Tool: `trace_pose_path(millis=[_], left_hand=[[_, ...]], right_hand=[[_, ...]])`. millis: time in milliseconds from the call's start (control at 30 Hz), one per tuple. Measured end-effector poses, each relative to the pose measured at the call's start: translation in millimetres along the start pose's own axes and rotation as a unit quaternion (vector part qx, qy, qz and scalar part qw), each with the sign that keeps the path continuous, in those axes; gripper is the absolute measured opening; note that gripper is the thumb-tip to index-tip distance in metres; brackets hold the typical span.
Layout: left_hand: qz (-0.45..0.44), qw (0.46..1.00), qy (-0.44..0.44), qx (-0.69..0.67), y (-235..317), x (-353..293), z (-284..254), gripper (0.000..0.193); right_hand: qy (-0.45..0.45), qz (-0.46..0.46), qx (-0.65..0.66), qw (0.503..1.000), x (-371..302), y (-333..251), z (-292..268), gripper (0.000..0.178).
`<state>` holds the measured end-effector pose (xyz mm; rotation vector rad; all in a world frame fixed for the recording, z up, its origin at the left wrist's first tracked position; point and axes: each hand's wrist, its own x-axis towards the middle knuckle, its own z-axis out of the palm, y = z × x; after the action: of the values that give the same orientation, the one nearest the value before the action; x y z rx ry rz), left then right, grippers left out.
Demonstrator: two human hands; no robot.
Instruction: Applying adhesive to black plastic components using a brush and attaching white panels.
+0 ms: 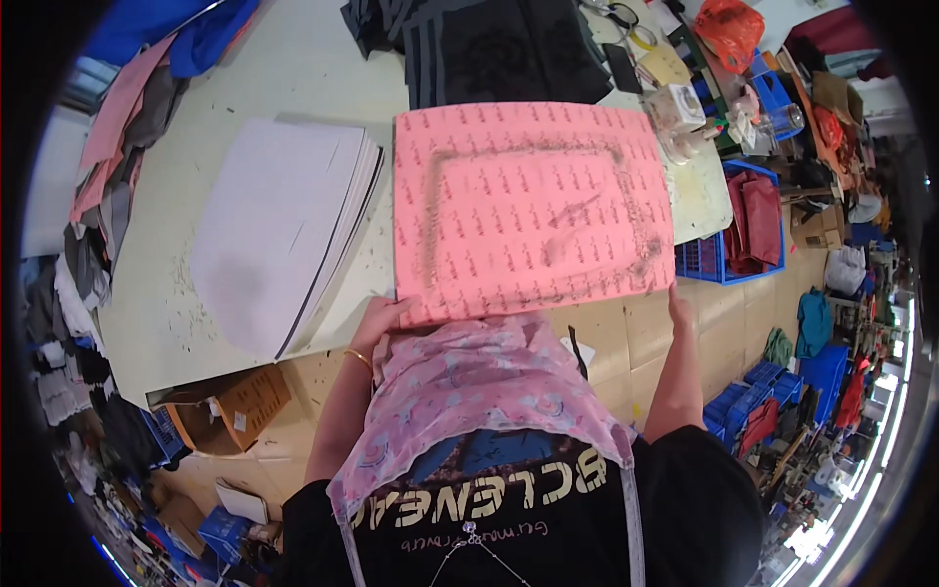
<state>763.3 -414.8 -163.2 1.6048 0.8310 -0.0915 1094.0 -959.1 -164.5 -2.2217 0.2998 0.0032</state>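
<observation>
A large pink board (523, 210) with rows of small print and a dark, smudged rectangular outline lies across the near edge of the table in front of me. My left hand (384, 316) is closed on its near left corner, fingertips on the edge. At the near right corner, my right hand (681, 307) holds the board's side; most of its fingers are hidden by the board. To the left rests a stack of white sheets (279, 215) with curved edges, dark layers showing along its right side. Dark fabric pieces (504, 49) lie just beyond the board.
Scissors (641, 37), a dark phone-like slab (620, 67) and a red plastic bag (729, 34) are at the far right. A blue crate (729, 264) with dark red pieces stands beside the table's right edge. A cardboard box (240, 411) sits below the left front edge.
</observation>
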Motion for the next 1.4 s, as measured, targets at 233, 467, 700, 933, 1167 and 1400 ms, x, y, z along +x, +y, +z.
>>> trace_pose_path(millis=[233,467,700,933,1167,1400], left_hand=[[0.030,0.996,0.086,-0.025,73.0,1.5,22.4,0.030],[0.021,0.984,0.154,-0.081,116.2,-59.7,4.1,0.021],[-0.070,0.992,0.085,-0.068,94.4,-109.7,2.1,0.021],[-0.033,0.989,0.131,-0.053,8.2,-34.6,29.4,0.028],[-0.036,0.978,0.187,0.080,-34.4,40.6,25.4,0.037],[-0.134,0.935,0.229,0.235,-13.1,45.4,59.1,0.051]], right_hand=[[-0.002,0.318,0.197,0.928,23.9,59.1,8.0,0.073],[-0.108,0.053,0.449,0.886,8.7,-83.9,-57.0,0.036],[-0.006,0.123,0.354,0.927,-15.3,-59.3,-103.4,0.019],[0.058,0.128,0.308,0.941,43.6,-49.4,-24.4,0.013],[0.038,0.168,0.349,0.921,85.6,-62.0,54.1,0.007],[-0.213,0.244,0.277,0.905,103.0,-33.1,69.5,0.019]])
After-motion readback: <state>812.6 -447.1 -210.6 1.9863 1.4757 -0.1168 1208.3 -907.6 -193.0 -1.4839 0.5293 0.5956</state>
